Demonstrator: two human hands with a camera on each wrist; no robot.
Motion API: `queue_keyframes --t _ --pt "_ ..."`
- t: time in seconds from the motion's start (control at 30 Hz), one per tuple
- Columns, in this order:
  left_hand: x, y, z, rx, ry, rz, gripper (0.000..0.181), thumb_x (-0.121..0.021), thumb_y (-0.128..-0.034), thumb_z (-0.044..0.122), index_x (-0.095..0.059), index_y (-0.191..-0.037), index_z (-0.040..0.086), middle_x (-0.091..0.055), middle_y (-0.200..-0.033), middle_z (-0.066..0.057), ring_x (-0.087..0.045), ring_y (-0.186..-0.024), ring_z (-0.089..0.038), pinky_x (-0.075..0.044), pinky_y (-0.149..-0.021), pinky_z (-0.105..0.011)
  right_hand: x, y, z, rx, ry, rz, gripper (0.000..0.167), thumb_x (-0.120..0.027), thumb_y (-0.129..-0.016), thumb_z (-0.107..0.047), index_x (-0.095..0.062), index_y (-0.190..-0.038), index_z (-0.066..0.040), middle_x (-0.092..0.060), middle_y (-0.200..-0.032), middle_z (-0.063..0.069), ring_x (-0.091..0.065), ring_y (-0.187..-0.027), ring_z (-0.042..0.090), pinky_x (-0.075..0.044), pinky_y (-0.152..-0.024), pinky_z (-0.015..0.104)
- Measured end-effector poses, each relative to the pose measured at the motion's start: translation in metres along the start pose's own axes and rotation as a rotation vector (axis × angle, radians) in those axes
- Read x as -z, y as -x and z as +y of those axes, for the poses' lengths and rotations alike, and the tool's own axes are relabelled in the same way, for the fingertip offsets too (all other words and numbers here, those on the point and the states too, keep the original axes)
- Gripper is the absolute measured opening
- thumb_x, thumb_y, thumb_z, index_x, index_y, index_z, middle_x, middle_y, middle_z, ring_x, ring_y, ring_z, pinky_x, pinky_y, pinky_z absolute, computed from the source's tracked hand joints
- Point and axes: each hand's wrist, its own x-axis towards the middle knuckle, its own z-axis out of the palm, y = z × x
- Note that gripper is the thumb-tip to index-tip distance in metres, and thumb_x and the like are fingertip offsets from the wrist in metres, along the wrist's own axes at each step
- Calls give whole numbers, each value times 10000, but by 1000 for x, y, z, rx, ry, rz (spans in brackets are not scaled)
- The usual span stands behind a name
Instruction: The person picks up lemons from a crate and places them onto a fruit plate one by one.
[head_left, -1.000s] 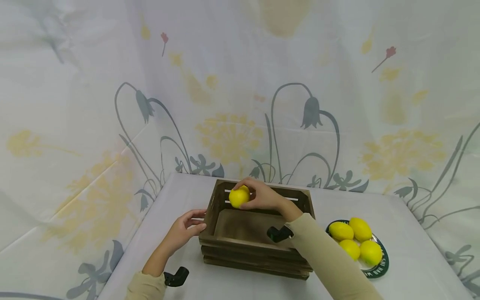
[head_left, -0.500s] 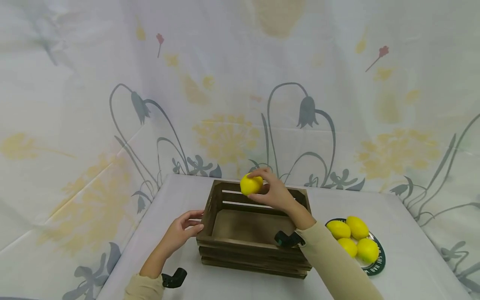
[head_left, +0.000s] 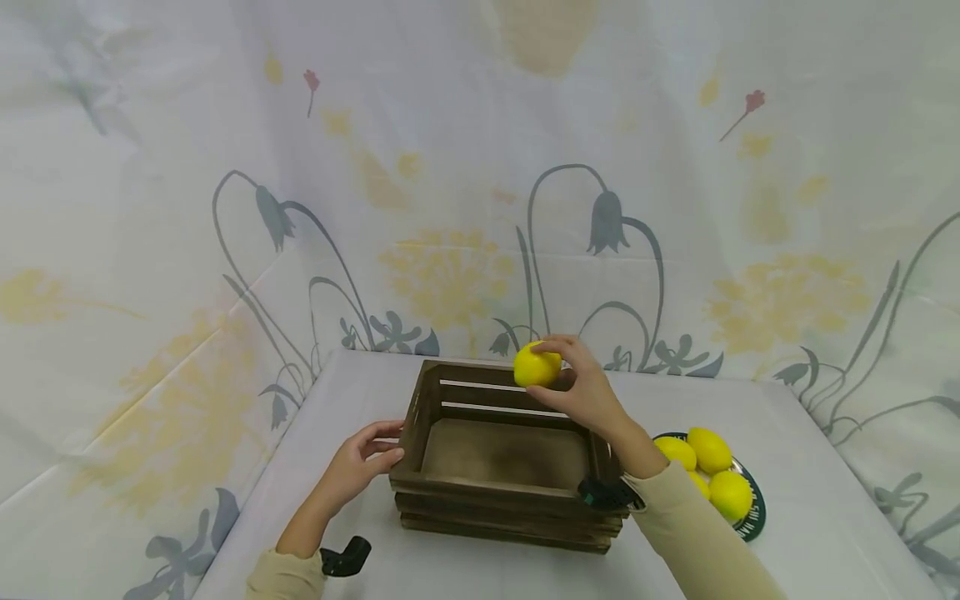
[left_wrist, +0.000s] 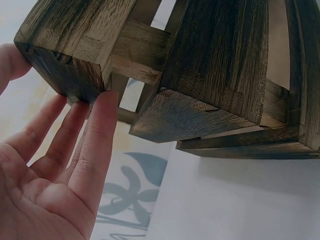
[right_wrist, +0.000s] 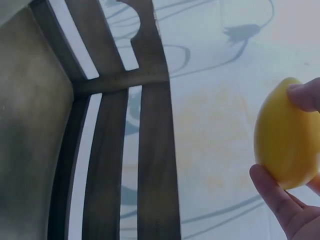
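In the head view my right hand [head_left: 588, 392] holds a yellow lemon [head_left: 534, 365] between thumb and fingertips, above the rear rim of a brown slatted wooden crate [head_left: 498, 517]. The right wrist view shows the lemon [right_wrist: 282, 135] pinched at its side, apart from the crate's slats [right_wrist: 155, 150]. My left hand [head_left: 358, 467] rests its fingertips against the crate's left end. In the left wrist view the fairly straight fingers [left_wrist: 97, 145] touch the end of the top slat, with the thumb higher at the left. No lemon shows on the crate's visible floor.
To the crate's right stands a plate [head_left: 752, 518] with a dark green, lettered rim, bearing several lemons [head_left: 729, 496]; my right forearm partly covers it. A white table [head_left: 360, 375] lies beneath. Flower-printed cloth [head_left: 450, 192] hangs behind and at the sides.
My right hand has moved right and a little up with the lemon, from over the crate's left part toward its rear right. The left hand stays at the crate's left end.
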Motion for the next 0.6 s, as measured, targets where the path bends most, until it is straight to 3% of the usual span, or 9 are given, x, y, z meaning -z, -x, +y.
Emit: queue_keyframes --t 0.23,0.4,0.5,0.6 --pt "-1 1 -1 5 -2 10 445 -635 -884 135 -498 -1284 -2 -516 -1232 -203 -539 -1058 -323 -501 -761 -270 21 13 -35 -4 39 34 459 -750 -715 76 -548 -1127 59 -417 -1234 281 -539 -978 380 -524 -708 452" --pt "-1 0 0 6 -9 9 445 -634 -885 139 -497 -1284 -3 -515 -1232 -204 -539 -1058 -336 -502 -756 -270 33 24 -33 2 93 66 472 -753 -705 84 -548 -1129 61 -426 -1230 288 -540 -985 373 -524 -703 458" --pt "-1 0 0 13 -6 5 448 -633 -887 141 -494 -1287 -3 -512 -1234 -205 -534 -1066 -349 -502 -755 -270 39 29 -31 -8 136 91 473 -761 -697 79 -556 -1122 56 -437 -1229 284 -525 -1007 373 -530 -703 413" --pt "-1 -1 0 22 -6 3 451 -635 -887 146 -493 -1289 -2 -511 -1238 -205 -536 -1067 -341 -501 -756 -270 44 36 -29 -36 153 111 471 -760 -696 82 -555 -1119 59 -439 -1236 273 -506 -1048 388 -520 -726 291"
